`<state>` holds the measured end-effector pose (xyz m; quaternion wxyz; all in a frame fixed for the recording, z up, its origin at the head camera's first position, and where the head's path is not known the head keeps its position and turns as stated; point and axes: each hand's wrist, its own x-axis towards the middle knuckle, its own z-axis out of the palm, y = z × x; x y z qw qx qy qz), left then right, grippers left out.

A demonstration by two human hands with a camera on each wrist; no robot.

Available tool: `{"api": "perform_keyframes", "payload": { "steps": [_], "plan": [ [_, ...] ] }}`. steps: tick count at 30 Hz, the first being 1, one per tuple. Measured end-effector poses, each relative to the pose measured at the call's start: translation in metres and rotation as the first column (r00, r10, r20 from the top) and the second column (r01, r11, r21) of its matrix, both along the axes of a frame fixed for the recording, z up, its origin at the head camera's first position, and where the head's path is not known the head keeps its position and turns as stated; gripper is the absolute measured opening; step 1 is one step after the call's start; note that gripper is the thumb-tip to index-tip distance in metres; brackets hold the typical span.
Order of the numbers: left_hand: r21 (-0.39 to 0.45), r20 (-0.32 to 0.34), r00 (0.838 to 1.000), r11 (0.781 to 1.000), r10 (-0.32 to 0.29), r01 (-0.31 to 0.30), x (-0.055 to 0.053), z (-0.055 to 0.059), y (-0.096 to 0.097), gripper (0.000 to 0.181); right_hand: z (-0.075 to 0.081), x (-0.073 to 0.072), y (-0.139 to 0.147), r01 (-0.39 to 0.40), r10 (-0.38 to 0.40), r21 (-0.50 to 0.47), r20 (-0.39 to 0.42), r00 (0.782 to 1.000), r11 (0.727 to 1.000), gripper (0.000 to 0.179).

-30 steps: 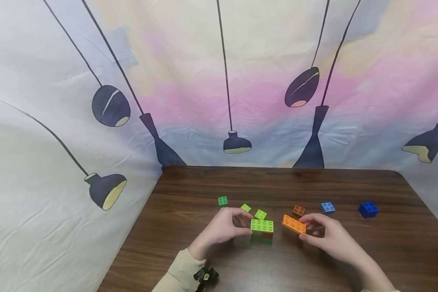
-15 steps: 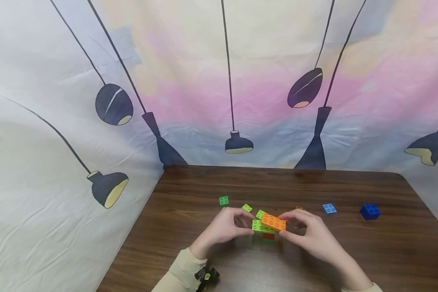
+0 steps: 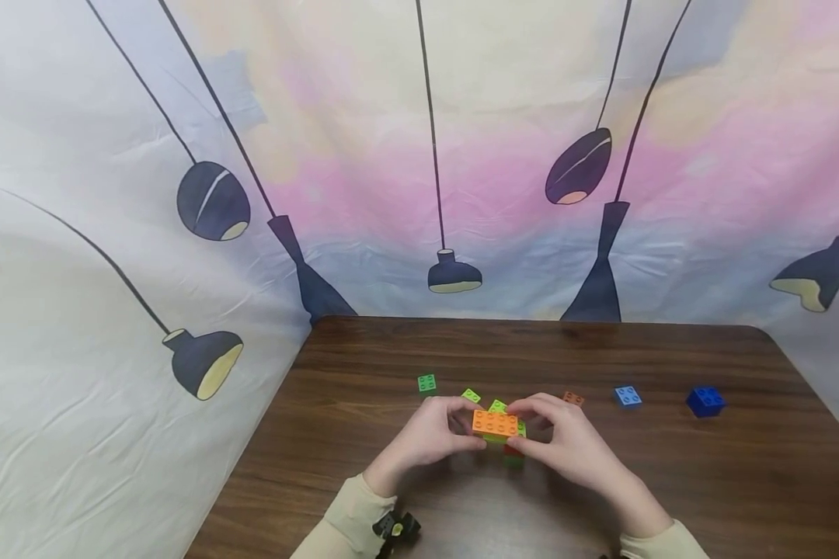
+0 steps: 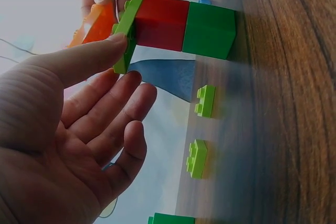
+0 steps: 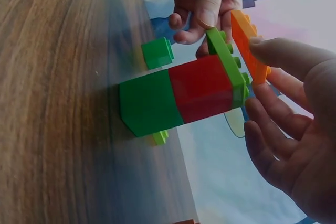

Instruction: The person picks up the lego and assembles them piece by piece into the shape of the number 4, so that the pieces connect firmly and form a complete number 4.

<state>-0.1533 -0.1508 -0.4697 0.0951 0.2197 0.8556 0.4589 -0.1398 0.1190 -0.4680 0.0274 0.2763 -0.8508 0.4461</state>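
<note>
A stack stands on the table: a green brick [image 5: 149, 103] at the bottom, a red brick [image 5: 202, 88] on it, and a long lime plate [image 5: 227, 64] on top. The lime plate reaches out past the red brick to the left. My left hand [image 3: 429, 435] pinches that overhanging end between thumb and fingers. Just over the lime plate, my right hand [image 3: 566, 439] pinches a long orange plate [image 3: 492, 423] by its right end. Both wrist views show a gap between the orange plate and the lime studs, with the orange plate slightly tilted.
Behind the hands lie a small green brick [image 3: 426, 383], two small lime bricks [image 3: 470, 395], a brown-orange brick [image 3: 572, 398], a light blue brick [image 3: 628, 397] and a dark blue brick [image 3: 706, 401]. A printed cloth [image 3: 363, 186] hangs behind the wooden table [image 3: 391, 341].
My right hand has carried the orange plate leftward, from beside the stack to above the lime plate. My left hand has stayed at the lime plate's end.
</note>
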Motion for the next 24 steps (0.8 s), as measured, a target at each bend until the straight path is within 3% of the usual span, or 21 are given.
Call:
{"api": "perform_keyframes", "payload": {
  "steps": [24],
  "plan": [
    [-0.013,-0.019,1.000,1.000,-0.021,0.021,0.002,0.002,0.002,0.038,-0.010,0.000,-0.012,-0.003,0.003,0.005,-0.051,0.999,1.000,0.032]
  ]
}}
